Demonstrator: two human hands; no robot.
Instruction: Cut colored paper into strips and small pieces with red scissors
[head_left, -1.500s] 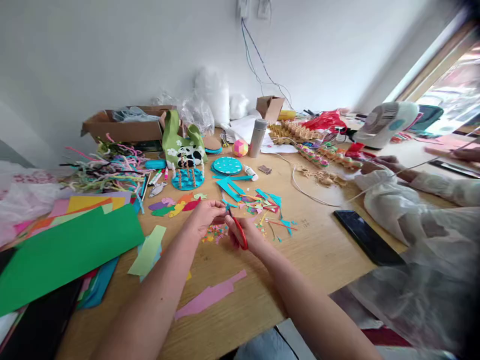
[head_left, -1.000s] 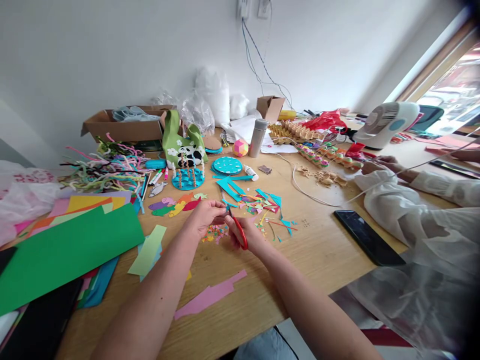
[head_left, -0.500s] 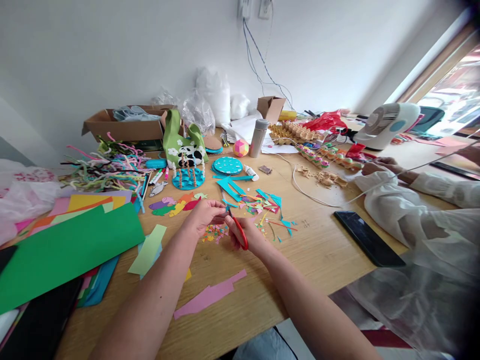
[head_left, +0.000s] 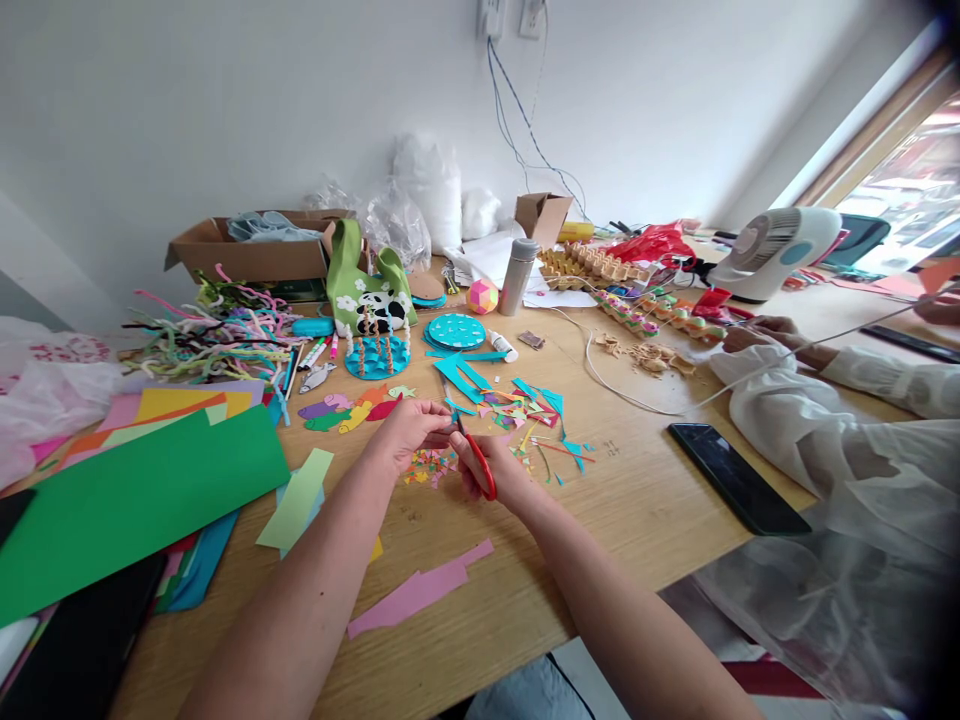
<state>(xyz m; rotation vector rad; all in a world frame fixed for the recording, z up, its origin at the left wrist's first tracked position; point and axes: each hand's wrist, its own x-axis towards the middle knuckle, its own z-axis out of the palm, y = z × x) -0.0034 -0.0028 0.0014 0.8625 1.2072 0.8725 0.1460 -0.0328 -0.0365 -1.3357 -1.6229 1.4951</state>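
My right hand is closed round the red-handled scissors, whose blades point up and away. Against the blade tips, my left hand pinches a small blue scrap of paper, mostly hidden by the fingers. Tiny coloured paper bits lie on the table under both hands. Paper fish cutouts in several colours rest just beyond my left hand. Past the scissors are blue paper offcuts and a heap of mixed scraps. A pink paper strip lies closer to me.
Green card tops a paper stack at left, near pipe cleaners. Behind stand a green felt bag, blue discs and a grey bottle. At right are a phone, a white cable and another person's sleeves.
My hands and the scissors stay almost in place. At the far right, the other person's hand has shifted, and an orange sheet now shows by it.
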